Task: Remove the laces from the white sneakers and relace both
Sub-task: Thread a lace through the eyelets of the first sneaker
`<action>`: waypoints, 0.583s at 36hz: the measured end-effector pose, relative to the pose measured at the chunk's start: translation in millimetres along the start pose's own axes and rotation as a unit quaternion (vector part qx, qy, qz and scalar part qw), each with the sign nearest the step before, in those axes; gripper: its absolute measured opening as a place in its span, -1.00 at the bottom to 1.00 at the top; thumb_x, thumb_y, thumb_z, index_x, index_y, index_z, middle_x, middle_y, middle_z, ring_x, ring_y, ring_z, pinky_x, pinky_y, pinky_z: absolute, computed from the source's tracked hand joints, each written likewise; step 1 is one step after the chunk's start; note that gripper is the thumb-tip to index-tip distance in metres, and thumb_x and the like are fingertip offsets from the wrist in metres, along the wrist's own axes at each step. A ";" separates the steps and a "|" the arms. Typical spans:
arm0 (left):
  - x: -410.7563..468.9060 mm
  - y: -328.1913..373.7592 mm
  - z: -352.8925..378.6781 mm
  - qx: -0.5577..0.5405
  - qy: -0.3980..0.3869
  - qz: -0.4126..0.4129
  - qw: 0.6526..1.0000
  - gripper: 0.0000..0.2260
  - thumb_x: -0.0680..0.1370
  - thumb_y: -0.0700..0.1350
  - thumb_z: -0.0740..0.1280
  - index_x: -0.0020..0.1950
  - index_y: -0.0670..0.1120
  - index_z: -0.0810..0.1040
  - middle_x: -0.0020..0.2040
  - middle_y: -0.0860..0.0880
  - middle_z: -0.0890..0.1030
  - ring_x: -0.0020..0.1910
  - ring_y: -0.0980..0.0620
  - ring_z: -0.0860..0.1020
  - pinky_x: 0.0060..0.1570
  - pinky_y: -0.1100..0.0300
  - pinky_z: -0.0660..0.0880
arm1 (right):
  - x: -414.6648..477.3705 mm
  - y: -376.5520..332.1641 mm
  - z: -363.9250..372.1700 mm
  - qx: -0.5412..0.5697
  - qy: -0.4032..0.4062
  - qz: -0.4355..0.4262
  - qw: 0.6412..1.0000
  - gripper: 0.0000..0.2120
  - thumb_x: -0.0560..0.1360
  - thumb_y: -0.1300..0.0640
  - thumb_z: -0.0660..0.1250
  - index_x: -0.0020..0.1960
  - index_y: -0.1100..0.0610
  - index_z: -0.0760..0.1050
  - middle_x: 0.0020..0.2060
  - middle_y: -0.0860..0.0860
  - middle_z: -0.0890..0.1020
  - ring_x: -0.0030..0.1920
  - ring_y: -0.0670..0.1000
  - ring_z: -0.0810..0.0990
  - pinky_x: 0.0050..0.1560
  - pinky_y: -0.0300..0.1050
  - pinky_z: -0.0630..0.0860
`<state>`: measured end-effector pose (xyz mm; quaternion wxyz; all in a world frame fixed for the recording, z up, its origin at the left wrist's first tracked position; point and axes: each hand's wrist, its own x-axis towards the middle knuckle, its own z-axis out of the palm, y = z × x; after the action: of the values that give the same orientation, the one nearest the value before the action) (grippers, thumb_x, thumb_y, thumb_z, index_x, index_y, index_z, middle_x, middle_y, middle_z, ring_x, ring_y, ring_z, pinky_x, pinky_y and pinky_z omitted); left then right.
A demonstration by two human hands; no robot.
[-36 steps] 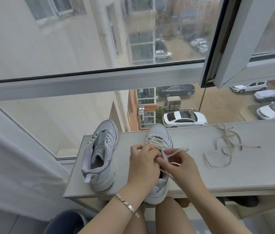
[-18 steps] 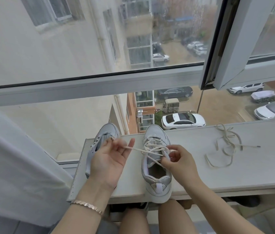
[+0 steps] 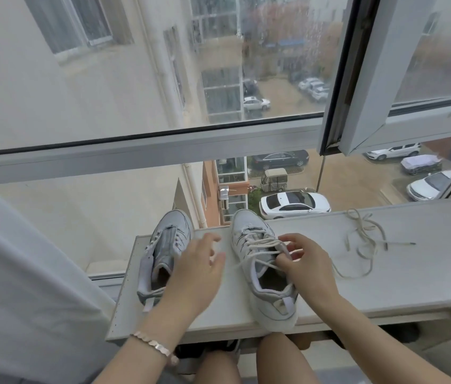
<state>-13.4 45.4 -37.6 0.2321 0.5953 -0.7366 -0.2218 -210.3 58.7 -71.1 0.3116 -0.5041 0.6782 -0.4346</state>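
The right hand [image 3: 303, 266] has thumb and forefinger curled onto the cream cord lace [image 3: 257, 246] at the upper eyelets of the laced white leather sneaker [image 3: 249, 227], apparently pinching a crossing to slacken it. The left hand [image 3: 195, 273] hovers with its fingers spread, gripping nothing, probably placed to steady the shoe or catch a freed end. That shoe sits heel toward the person, which puts the tongue in easy reach. Beside it stands the unlaced white sneaker [image 3: 171, 228], and the pulled-out pale lace [image 3: 362, 242] lies off to the right on the white board shelf [image 3: 398, 286].
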 end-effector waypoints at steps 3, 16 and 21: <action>5.1 11.9 25.1 -0.002 -0.101 -0.046 0.994 -0.49 0.54 0.16 0.20 0.44 0.05 0.20 0.27 0.00 0.35 0.15 0.03 0.45 0.11 0.15 0.38 | 8.8 1.2 -15.0 0.000 0.028 0.001 1.000 -0.76 0.37 0.27 0.37 -0.06 -0.03 0.55 -0.25 -0.08 0.59 -0.30 -0.17 0.53 -0.43 -0.40 0.40; 29.0 57.1 70.4 -0.121 -0.076 -0.042 0.989 -0.78 0.51 -0.07 0.35 0.16 0.02 0.50 -0.16 0.02 0.58 -0.22 0.01 0.58 -0.20 0.10 0.58 | 63.1 57.8 -117.8 -0.376 0.026 0.230 0.897 -0.33 0.43 -0.28 0.23 0.26 0.25 0.37 0.16 0.19 0.47 0.24 0.18 0.42 0.17 -0.04 0.37; 29.0 59.0 75.1 -0.144 -0.056 -0.053 0.987 -0.75 0.50 -0.09 0.37 0.17 0.03 0.53 -0.17 0.09 0.55 -0.18 -0.01 0.60 -0.12 0.02 0.58 | 64.1 87.4 -110.9 -0.436 -0.077 0.197 0.875 -0.66 0.55 0.00 0.13 0.22 0.14 0.45 0.18 0.10 0.53 0.20 0.11 0.48 0.09 -0.11 0.41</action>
<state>-109.9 32.1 -59.4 0.2614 0.5806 -0.6763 -0.3706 -360.9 38.0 -101.6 0.1908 -0.4766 0.8580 0.0156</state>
